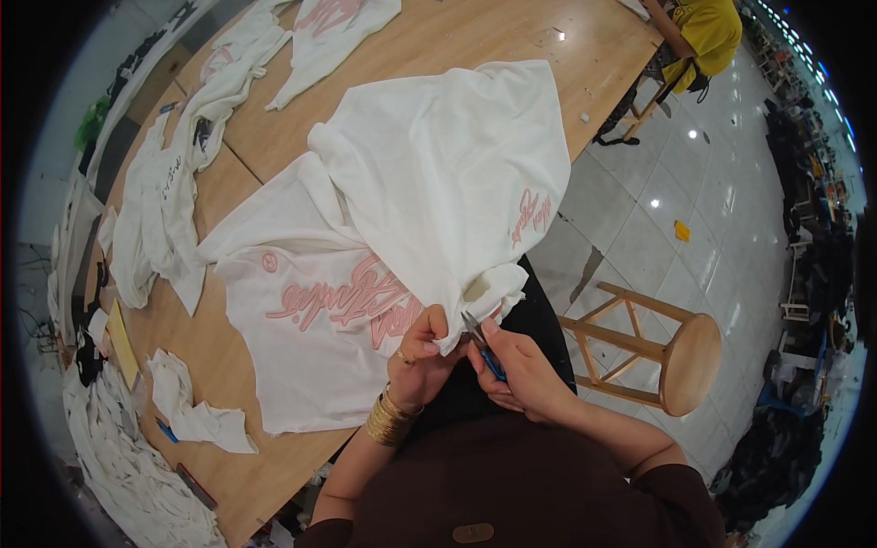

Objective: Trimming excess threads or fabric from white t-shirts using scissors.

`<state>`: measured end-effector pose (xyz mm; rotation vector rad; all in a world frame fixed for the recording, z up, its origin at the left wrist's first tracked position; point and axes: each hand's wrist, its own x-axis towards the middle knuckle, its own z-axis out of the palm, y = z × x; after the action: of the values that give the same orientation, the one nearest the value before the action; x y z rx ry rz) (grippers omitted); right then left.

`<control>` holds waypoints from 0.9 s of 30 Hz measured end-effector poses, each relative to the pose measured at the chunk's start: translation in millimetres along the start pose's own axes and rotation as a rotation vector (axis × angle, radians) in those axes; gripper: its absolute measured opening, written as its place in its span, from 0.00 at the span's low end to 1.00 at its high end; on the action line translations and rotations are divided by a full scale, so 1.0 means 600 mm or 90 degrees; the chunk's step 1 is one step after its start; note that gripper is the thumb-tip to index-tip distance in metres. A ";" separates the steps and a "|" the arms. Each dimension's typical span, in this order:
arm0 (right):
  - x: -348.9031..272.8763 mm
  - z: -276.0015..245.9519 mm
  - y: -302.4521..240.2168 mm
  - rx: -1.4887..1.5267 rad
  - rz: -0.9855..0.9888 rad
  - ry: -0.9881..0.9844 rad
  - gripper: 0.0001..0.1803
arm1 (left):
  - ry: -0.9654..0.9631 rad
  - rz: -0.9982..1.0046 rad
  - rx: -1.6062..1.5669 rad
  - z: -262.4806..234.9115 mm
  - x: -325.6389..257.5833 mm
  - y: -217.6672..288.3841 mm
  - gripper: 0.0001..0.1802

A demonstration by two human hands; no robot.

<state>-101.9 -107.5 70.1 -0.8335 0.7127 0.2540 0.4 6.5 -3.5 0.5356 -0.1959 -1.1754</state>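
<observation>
A white garment [438, 137] with pink lettering spreads over the near part of the table and hangs past its edge toward me. My left hand [422, 358], with gold bangles at the wrist, pinches the garment's gathered lower end. In my right hand [521, 370] is a small pair of scissors or thread snips [491, 358] with blue handles. Their metal blades point up and left, right beside the pinched cloth. Whether the blades touch a thread cannot be made out. Under this garment lies another white piece [311, 365] with larger pink lettering.
More white garments [155, 219] lie along the table's left and far side. A heap of white cloth [137, 466] sits at lower left. At right, a wooden stool [692, 363] lies tipped on the tiled floor [630, 228]. A person in yellow [708, 36] sits at the far right.
</observation>
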 end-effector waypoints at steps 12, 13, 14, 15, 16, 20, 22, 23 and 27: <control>-0.013 -0.004 0.006 -0.033 0.035 -0.052 0.25 | 0.006 -0.023 -0.041 0.001 0.000 0.004 0.11; -0.012 -0.004 0.006 -0.034 0.035 -0.050 0.24 | 0.005 -0.027 -0.042 0.003 0.000 0.006 0.11; -0.012 -0.004 0.007 -0.036 0.035 -0.049 0.24 | 0.003 -0.031 -0.043 0.004 0.000 0.007 0.11; -0.011 -0.004 0.007 -0.035 0.035 -0.050 0.24 | 0.003 -0.031 -0.043 0.003 -0.001 0.007 0.11; -0.011 -0.004 0.007 -0.033 0.037 -0.050 0.24 | 0.002 -0.029 -0.039 0.002 -0.001 0.006 0.11; -0.010 -0.005 0.006 -0.028 0.041 -0.057 0.25 | -0.002 -0.022 -0.035 0.003 -0.001 0.006 0.11; -0.010 -0.005 0.006 -0.027 0.045 -0.058 0.25 | 0.003 -0.024 -0.039 0.004 -0.001 0.007 0.11; -0.010 -0.005 0.006 -0.027 0.049 -0.059 0.25 | 0.007 -0.027 -0.044 0.005 0.000 0.008 0.11; -0.011 -0.005 0.005 -0.021 0.045 -0.059 0.25 | 0.006 -0.026 -0.042 0.006 0.001 0.008 0.11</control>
<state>-109.7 -107.0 71.4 -0.8230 0.6536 0.3663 3.0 6.2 1.7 0.4882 -0.1382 -1.2143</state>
